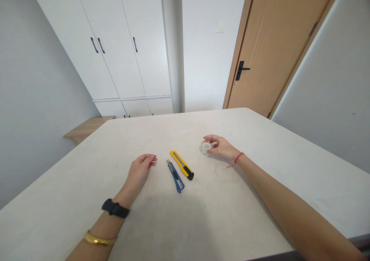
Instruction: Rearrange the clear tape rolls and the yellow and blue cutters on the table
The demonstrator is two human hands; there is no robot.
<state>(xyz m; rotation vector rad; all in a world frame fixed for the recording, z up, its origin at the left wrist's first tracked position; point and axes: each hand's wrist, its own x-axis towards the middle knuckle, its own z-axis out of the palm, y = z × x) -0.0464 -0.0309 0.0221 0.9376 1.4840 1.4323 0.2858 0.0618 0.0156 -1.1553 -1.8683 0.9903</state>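
My right hand (221, 146) has its thumb and fingers around a small, round, whitish roll of tape (206, 147) on the table; its kind is hard to make out exactly. To the left, my left hand (142, 166) rests near the tabletop with thumb and fingertips pressed together. Something pale may show at those fingertips, too small to name. Between the hands lie two box cutters side by side: a yellow one (180, 163) with a black end, and a blue one (174, 174) nearer my left hand. Neither cutter is touched.
The pale tabletop (173, 222) spreads under both arms. Beyond its far edge stand a white wardrobe (124, 68) and a wooden door (277, 41) with a black handle. A low wooden surface (88, 129) sits past the left edge.
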